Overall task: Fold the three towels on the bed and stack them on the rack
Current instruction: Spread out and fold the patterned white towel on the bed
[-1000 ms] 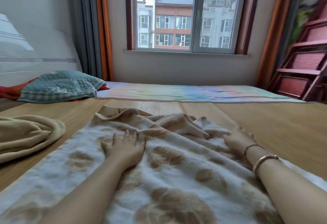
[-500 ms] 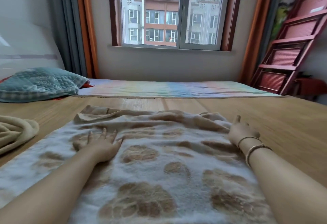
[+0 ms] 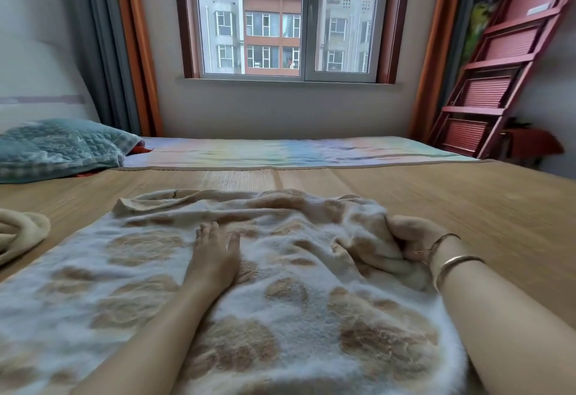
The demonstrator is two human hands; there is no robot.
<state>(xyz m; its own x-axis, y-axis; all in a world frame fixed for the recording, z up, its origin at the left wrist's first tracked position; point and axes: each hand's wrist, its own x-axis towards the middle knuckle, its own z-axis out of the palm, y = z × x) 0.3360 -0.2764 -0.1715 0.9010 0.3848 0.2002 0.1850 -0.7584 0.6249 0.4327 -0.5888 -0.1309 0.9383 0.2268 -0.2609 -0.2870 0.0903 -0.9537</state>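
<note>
One white fleecy towel with tan blotches [image 3: 280, 316], frame centre: left hand [image 3: 215, 257] lay flat on it, right hand [image 3: 411, 238] gripped bunched corner; uneven pull risked crooked fold.

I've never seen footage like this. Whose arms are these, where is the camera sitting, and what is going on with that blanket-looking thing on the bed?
There is no machine here: a person wears a camera on the head, so you look down along their own arms. A white towel with brown patches lies spread on the bed's woven mat. The left hand rests flat on it, and the right hand, with bangles at the wrist, grips a bunched edge. Another beige towel lies at the left, a teal pillow sits behind, and a red rack leans by the window.
</note>
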